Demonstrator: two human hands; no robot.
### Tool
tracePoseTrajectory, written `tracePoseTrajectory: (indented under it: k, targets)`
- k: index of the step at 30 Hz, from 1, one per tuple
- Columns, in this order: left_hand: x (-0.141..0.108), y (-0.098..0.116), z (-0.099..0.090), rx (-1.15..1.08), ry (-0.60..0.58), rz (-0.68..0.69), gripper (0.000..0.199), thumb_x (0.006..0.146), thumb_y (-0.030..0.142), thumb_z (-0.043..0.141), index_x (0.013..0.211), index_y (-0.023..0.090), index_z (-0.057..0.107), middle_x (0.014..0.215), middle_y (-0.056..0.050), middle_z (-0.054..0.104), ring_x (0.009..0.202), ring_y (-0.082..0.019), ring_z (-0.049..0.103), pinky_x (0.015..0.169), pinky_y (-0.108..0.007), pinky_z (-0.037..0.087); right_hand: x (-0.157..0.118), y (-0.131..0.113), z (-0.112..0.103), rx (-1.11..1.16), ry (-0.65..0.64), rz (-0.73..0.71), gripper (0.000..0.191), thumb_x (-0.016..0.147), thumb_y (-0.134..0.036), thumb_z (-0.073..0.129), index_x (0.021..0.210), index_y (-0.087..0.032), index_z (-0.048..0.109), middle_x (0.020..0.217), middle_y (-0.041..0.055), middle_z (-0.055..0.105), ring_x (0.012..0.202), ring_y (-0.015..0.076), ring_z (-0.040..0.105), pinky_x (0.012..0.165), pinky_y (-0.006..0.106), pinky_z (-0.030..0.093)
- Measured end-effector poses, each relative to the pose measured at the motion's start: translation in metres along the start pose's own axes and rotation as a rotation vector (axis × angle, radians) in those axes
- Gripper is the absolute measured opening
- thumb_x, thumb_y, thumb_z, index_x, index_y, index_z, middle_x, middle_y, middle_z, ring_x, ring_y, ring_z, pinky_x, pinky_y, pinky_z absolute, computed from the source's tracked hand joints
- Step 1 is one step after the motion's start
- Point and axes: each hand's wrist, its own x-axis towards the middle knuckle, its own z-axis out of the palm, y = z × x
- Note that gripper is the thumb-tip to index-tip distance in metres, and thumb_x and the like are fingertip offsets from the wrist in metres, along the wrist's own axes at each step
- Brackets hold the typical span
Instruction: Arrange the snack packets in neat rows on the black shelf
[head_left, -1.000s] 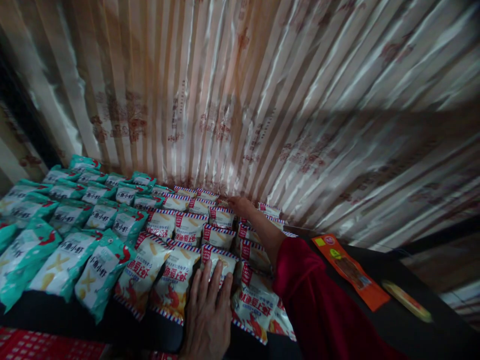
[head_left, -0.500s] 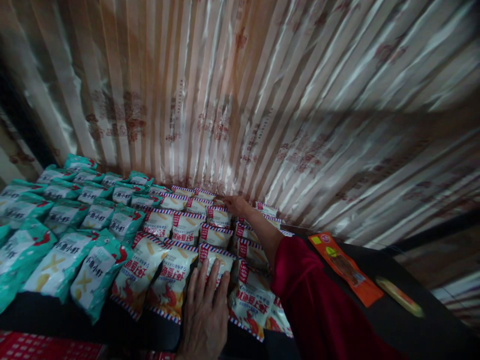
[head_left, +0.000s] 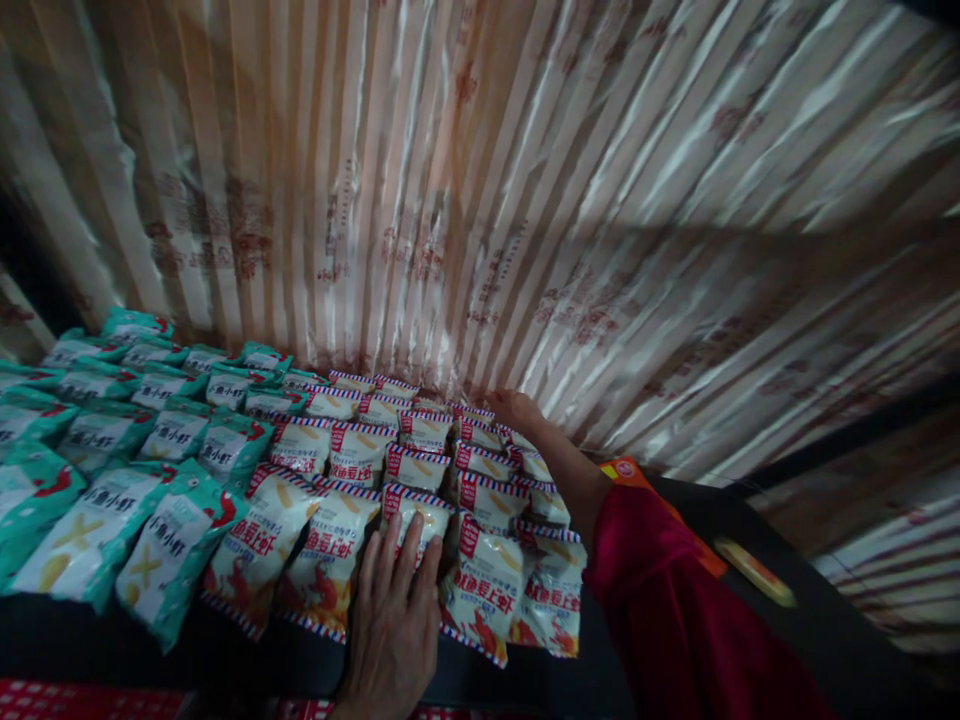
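Note:
Rows of small white snack bags (head_left: 356, 455) with red lettering and striped edges lie on a black shelf (head_left: 247, 665). My left hand (head_left: 396, 615) rests with fingers stretched out on the lower part of a front snack bag (head_left: 415, 512). At the back of the right-hand rows is my right hand (head_left: 517, 410), its fingers curled by the rearmost bags; what they hold, if anything, is hidden. My right forearm crosses above the rightmost column, partly covering a white bag (head_left: 544, 503). A front white bag (head_left: 551, 597) lies below that arm.
Teal snack bags (head_left: 169, 545) fill the left side in rows. Right of my arm lie an orange packet (head_left: 626, 470), partly covered by my sleeve, and a yellowish packet (head_left: 754, 572). A pleated printed sheet (head_left: 420, 200) hangs behind. Red perforated plastic (head_left: 90, 700) shows at the bottom.
My right hand has moved rightward along the back, from the middle rows to the rightmost ones, uncovering bags there. The view has shifted slightly right. My left hand stays on the same bag.

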Motion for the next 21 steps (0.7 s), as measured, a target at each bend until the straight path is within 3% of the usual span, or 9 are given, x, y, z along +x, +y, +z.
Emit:
tracePoseTrajectory:
  k: [4,11,21]
  targets:
    - [0.001,0.0,-0.001,0.017,0.009,0.02,0.045,0.083,0.024,0.051,0.129,0.021,0.049,0.14,-0.007,0.044,0.134,-0.029,0.029,0.109,-0.046,0.02,-0.007,0.005,0.006,0.033,-0.019,-0.037,0.049,0.096,-0.041,0.022,0.115,-0.019,0.061,0.099,0.0097,0.071,0.099,0.0209,0.063,0.081,0.026,0.045]
    - [0.001,-0.001,0.001,0.034,0.005,0.027,0.044,0.084,0.026,0.049,0.128,0.021,0.049,0.14,-0.007,0.044,0.134,-0.03,0.028,0.108,-0.047,0.021,0.0,0.01,0.014,0.058,-0.021,-0.076,0.048,0.096,-0.04,0.018,0.124,-0.023,0.053,0.113,0.009,0.066,0.11,0.0226,0.058,0.091,0.034,0.044]
    - [0.001,-0.002,0.0,0.056,0.001,0.043,0.044,0.085,0.026,0.049,0.128,0.02,0.049,0.139,-0.008,0.044,0.133,-0.029,0.029,0.108,-0.047,0.022,0.004,0.009,0.033,0.038,-0.046,-0.157,0.047,0.097,-0.033,0.02,0.138,-0.017,0.033,0.141,0.0116,0.041,0.121,0.0225,0.049,0.103,0.038,0.037]
